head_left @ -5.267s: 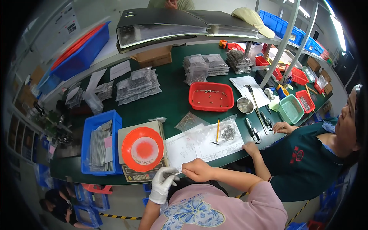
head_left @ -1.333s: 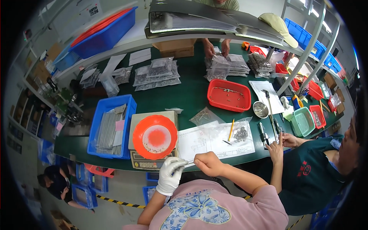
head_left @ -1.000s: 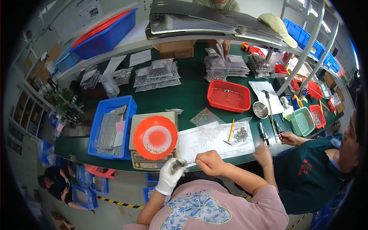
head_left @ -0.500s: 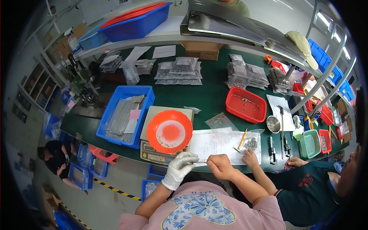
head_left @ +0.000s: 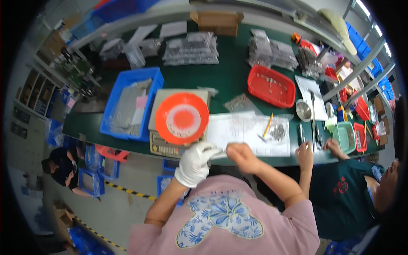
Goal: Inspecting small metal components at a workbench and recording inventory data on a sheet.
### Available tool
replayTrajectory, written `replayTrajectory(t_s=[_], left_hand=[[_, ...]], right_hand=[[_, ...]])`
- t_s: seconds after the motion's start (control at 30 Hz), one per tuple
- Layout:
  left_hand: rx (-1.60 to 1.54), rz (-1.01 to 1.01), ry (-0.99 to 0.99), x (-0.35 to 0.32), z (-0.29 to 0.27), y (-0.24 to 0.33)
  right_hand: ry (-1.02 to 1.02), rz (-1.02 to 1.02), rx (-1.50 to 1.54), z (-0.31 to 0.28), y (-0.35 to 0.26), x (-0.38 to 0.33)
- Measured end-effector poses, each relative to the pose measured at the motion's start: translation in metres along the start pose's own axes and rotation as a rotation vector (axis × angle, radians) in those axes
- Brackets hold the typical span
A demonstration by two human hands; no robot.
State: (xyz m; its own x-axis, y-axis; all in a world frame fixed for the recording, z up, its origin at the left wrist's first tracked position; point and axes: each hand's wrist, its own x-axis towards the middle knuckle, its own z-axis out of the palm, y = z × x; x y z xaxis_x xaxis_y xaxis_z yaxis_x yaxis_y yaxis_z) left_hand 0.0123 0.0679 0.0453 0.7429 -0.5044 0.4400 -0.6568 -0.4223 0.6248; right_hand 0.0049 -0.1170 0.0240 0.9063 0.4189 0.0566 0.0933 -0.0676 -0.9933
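My left hand (head_left: 194, 165), in a white glove, is closed with thumb and fingertips pinched, just below the orange bowl. To its right my bare right hand (head_left: 243, 155) is curled closed. Between the two runs a short, thin rod (head_left: 219, 155), blurred here, with one end in each hand. The orange bowl (head_left: 163, 124) rests on a weighing scale (head_left: 159, 146) and has a pale inner bottom with tiny bits in it. Beyond my right hand lie printed sheets (head_left: 231, 127), a yellow pencil (head_left: 269, 124) and a clear bag of small metal parts (head_left: 278, 132).
A blue bin (head_left: 111, 95) of bagged strips stands left of the scale. A red tray (head_left: 255, 83) with small pieces sits at the back right, near a metal bowl (head_left: 303, 111). Bagged parts (head_left: 191, 53) are stacked behind. A co-worker's hand (head_left: 304, 156) is at the right.
The view has shifted, so the table sits higher in the picture. My hands stay close together around the rod. The co-worker's hand has left the bag of metal parts and moved right.
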Motion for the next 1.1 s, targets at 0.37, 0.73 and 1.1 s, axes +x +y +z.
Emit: replayTrajectory(t_s=[0.37,0.73,1.1], left_hand=[[-0.65,-0.496,0.105,-0.004,0.008,0.005],[-0.301,-0.302,0.183,-0.002,0.019,-0.007],[-0.901,-0.691,-0.11,0.004,0.016,0.005]], right_hand=[[0.051,-0.043,-0.041,-0.003,-0.009,0.007],[0.131,-0.1,-0.135,-0.003,-0.001,0.007],[0.258,-0.388,-0.479,-0.002,-0.005,-0.013]])
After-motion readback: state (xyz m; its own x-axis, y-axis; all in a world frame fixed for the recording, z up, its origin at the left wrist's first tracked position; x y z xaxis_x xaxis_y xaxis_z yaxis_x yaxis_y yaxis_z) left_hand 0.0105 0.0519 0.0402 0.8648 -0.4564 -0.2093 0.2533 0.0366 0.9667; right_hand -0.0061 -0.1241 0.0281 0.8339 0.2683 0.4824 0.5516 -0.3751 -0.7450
